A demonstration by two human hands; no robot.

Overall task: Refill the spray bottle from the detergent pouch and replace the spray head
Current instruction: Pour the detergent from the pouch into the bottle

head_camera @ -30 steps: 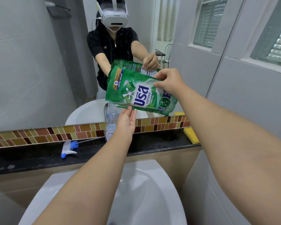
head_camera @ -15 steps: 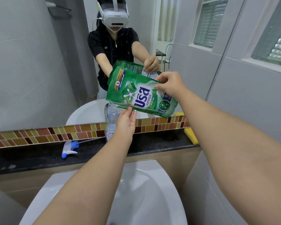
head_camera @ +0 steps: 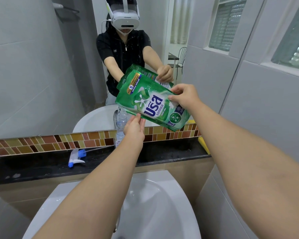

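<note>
- Up front, the right hand [head_camera: 185, 97] pinches the upper edge of the green detergent pouch [head_camera: 152, 106], fingers curled onto its printed face.
- The left hand [head_camera: 134, 127] holds the pouch's lower edge from beneath, fingertips against it.
- The pouch hangs tilted between both hands, its lower left corner just above the mouth of the spray bottle [head_camera: 120, 125].
- The clear bottle stands upright and uncapped on the black worktop [head_camera: 41, 168], against the tiled strip [head_camera: 41, 144].
- The spray head [head_camera: 77, 156] lies on its side on the worktop, well left of the bottle.
- A white sink [head_camera: 162, 204] sits below the arms, and a yellow sponge [head_camera: 204, 145] rests at the worktop's right end.
</note>
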